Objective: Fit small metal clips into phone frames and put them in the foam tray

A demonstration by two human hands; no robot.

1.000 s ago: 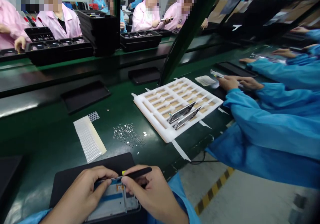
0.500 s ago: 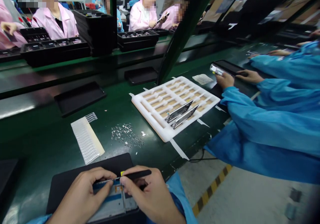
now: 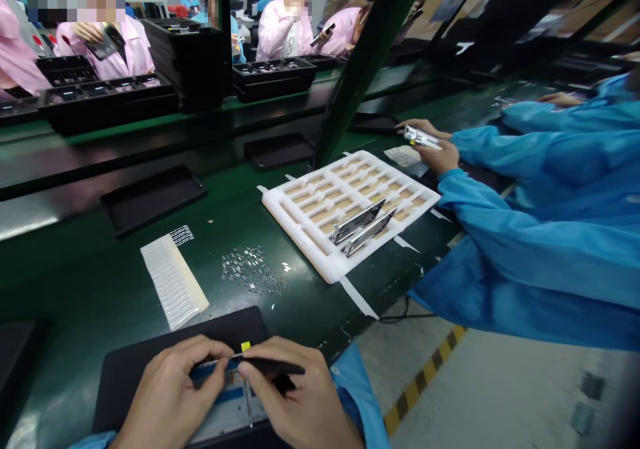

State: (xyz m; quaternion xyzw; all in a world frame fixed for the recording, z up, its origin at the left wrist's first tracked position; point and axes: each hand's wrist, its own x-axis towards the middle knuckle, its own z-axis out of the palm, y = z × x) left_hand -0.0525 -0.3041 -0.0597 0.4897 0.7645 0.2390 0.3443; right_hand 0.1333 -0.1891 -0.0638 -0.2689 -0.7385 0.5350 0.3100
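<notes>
A phone frame (image 3: pixel 233 405) with a grey metal inner face and a blue strip lies in front of me, partly covered by my hands. My left hand (image 3: pixel 173 385) is closed, thumb and forefinger pinching the frame's upper edge. Between the fingers of my right hand (image 3: pixel 300 389) is a pair of black tweezers (image 3: pixel 275 365), their tip at that same edge, close to my left fingertips. A yellow tab (image 3: pixel 245 346) sticks up there. Whatever the tips touch is too small to make out. Underneath is a black mat (image 3: pixel 130 369).
Beyond the mat lie a sheet of thin strips (image 3: pixel 173 282) and scattered small metal parts (image 3: pixel 253 269). A white foam tray (image 3: pixel 330 272) holds two upright phone frames (image 3: pixel 359 222). Black trays (image 3: pixel 153 199) sit farther back. At right, a co-worker's blue sleeve (image 3: pixel 525 202) reaches over the bench.
My right hand and the tweezers have tilted slightly at the frame's edge; my left hand has barely shifted. The co-worker at right has moved a part leftward, now with both hands near it.
</notes>
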